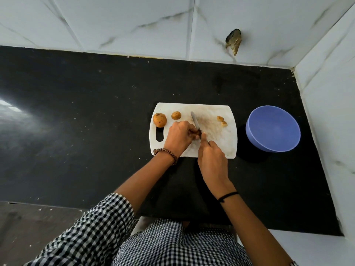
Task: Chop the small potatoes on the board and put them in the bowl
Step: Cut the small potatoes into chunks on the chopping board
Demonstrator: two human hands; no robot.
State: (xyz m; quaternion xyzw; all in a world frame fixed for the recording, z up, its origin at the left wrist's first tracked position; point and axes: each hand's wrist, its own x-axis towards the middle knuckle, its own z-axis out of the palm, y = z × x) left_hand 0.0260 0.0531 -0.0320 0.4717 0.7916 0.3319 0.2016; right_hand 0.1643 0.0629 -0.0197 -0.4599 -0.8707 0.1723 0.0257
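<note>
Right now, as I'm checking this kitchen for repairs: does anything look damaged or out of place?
Yes: the white wall tile behind the counter has a jagged broken hole, dark and brown inside, beyond the cutting board. The board's middle is stained brown. The blue bowl sits upright beside it, nothing spilled.

The table (96, 112) is black, speckled stone with a glossy sheen at the frame's left. The cutting board (217, 139) looks like white plastic, scuffed and stained at its centre. The bowl (272, 129) is smooth matt blue plastic, the knife blade (195, 120) dull metal.
</note>
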